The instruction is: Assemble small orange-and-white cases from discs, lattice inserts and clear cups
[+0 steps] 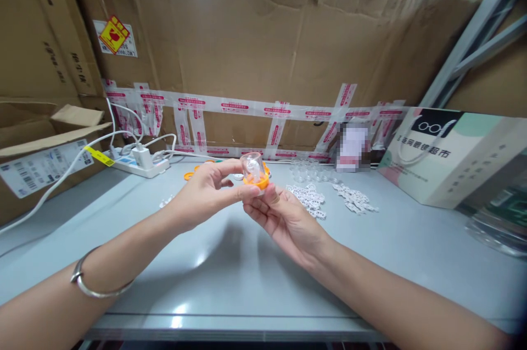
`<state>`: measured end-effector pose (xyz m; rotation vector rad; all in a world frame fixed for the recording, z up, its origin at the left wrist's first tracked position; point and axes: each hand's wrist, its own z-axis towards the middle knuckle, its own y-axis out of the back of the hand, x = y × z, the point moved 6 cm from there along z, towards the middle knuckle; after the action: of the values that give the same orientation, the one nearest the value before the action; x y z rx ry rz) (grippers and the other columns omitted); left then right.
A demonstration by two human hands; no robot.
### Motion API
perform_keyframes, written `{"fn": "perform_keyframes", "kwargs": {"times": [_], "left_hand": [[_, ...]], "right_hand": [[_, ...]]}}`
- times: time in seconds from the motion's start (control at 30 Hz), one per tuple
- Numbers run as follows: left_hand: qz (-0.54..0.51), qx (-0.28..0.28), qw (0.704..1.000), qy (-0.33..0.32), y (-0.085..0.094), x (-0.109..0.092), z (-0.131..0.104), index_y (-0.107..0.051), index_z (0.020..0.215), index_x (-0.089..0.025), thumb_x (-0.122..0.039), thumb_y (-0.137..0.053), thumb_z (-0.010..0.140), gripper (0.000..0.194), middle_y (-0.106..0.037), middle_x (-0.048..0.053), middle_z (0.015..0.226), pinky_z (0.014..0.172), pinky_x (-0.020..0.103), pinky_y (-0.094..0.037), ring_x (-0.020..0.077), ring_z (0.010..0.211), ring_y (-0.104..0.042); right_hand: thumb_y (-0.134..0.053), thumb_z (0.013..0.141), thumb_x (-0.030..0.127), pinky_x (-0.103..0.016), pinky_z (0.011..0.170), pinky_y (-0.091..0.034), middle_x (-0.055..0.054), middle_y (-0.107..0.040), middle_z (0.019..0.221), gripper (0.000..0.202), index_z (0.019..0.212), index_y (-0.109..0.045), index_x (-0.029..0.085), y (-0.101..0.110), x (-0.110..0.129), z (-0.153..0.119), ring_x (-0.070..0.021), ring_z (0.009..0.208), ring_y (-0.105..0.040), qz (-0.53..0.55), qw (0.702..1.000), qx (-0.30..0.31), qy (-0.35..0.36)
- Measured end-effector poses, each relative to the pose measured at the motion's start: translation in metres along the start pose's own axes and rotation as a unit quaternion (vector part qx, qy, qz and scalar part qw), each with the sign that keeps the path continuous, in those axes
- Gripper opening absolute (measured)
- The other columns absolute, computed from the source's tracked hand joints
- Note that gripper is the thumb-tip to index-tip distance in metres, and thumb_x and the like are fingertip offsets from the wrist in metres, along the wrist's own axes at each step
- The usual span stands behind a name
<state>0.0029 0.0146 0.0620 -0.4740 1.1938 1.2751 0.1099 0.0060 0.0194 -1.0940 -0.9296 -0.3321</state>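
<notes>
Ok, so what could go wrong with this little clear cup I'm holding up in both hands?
The clear cup with its orange ring is pinched by the fingers of your left hand and right hand above the table, so it might slip and drop. Loose white pieces lie just beyond your right hand; a careless sweep could scatter them.

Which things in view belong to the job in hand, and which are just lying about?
Likely the job's:
clear cup with orange ring, held by left hand and right hand
orange pieces
white pieces
clear plastic pieces

Likely just lying about:
power strip
open cardboard box
printed box
</notes>
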Motion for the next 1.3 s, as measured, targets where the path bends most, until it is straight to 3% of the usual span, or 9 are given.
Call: {"fn": "perform_keyframes", "kwargs": {"times": [0.2, 0.43, 0.8, 0.97, 1.07, 1.17, 1.3], "left_hand": [[-0.094, 0.077, 0.993, -0.001, -0.008, 0.004, 0.001, -0.066, 0.096, -0.020, -0.028, -0.058, 0.081, 0.019, -0.066, 0.003, 0.099, 0.085, 0.026, -0.044, 0.0163, 0.096, -0.058], [-0.123, 0.022, 0.992, 0.022, -0.007, 0.004, -0.001, -0.066, 0.088, -0.018, -0.027, -0.064, 0.076, 0.016, -0.066, 0.002, 0.090, 0.075, 0.022, -0.047, 0.0132, 0.083, -0.059], [-0.125, 0.067, 0.990, 0.011, -0.009, 0.006, 0.000, -0.067, 0.089, -0.017, -0.032, -0.062, 0.078, 0.019, -0.064, 0.003, 0.088, 0.074, 0.021, -0.047, 0.0129, 0.083, -0.058], [-0.127, 0.014, 0.992, 0.015, -0.006, 0.003, -0.002, -0.066, 0.090, -0.017, -0.033, -0.062, 0.078, 0.020, -0.064, 0.003, 0.087, 0.070, 0.022, -0.047, 0.0133, 0.081, -0.058], [-0.140, -0.022, 0.990, 0.026, -0.010, 0.004, -0.005, -0.064, 0.089, -0.016, -0.034, -0.064, 0.076, 0.022, -0.063, 0.001, 0.077, 0.058, 0.019, -0.047, 0.0098, 0.064, -0.057], [-0.162, -0.018, 0.986, 0.034, -0.020, 0.006, -0.005, -0.061, 0.085, -0.016, -0.037, -0.064, 0.075, 0.023, -0.057, -0.003, 0.061, 0.041, 0.018, -0.041, 0.0056, 0.041, -0.048], [-0.176, -0.036, 0.983, 0.039, -0.027, 0.010, -0.003, -0.060, 0.085, -0.016, -0.039, -0.064, 0.075, 0.025, -0.052, -0.005, 0.052, 0.039, 0.017, -0.040, 0.0060, 0.039, -0.048]], "right_hand": [[-0.069, 0.066, 0.043, -0.021, 0.079, -0.051, -0.003, -0.067, 0.077, 0.037, 0.084, -0.065, 0.012, -0.002, -0.006, -0.001, -0.0084, 0.076, -0.063, 0.028, 0.999, 0.012, -0.026], [-0.066, 0.070, 0.045, -0.023, 0.084, -0.049, -0.003, -0.067, 0.082, 0.037, 0.088, -0.065, 0.013, -0.003, -0.006, -0.001, -0.0087, 0.079, -0.063, 0.005, 1.000, 0.016, -0.017], [-0.066, 0.072, 0.040, -0.024, 0.086, -0.046, -0.003, -0.065, 0.080, 0.032, 0.087, -0.063, 0.011, -0.003, -0.010, -0.001, -0.0084, 0.079, -0.061, 0.011, 0.999, 0.029, -0.039], [-0.056, 0.078, 0.050, -0.026, 0.083, -0.046, -0.005, -0.065, 0.083, 0.040, 0.091, -0.061, 0.013, -0.011, -0.006, -0.004, -0.0108, 0.078, -0.061, -0.035, 0.998, 0.043, -0.014], [-0.043, 0.081, 0.058, -0.028, 0.077, -0.044, -0.005, -0.063, 0.077, 0.047, 0.090, -0.060, 0.014, -0.018, -0.006, -0.006, -0.0128, 0.075, -0.059, -0.057, 0.997, 0.052, 0.012], [-0.037, 0.083, 0.060, -0.025, 0.068, -0.040, -0.002, -0.055, 0.066, 0.049, 0.082, -0.058, 0.016, -0.020, -0.006, -0.006, -0.0112, 0.066, -0.051, -0.052, 0.997, 0.042, 0.046], [-0.032, 0.086, 0.056, -0.023, 0.061, -0.035, 0.002, -0.044, 0.059, 0.045, 0.080, -0.055, 0.018, -0.018, -0.008, -0.005, -0.0100, 0.057, -0.039, 0.007, 0.998, 0.013, 0.053]]}}
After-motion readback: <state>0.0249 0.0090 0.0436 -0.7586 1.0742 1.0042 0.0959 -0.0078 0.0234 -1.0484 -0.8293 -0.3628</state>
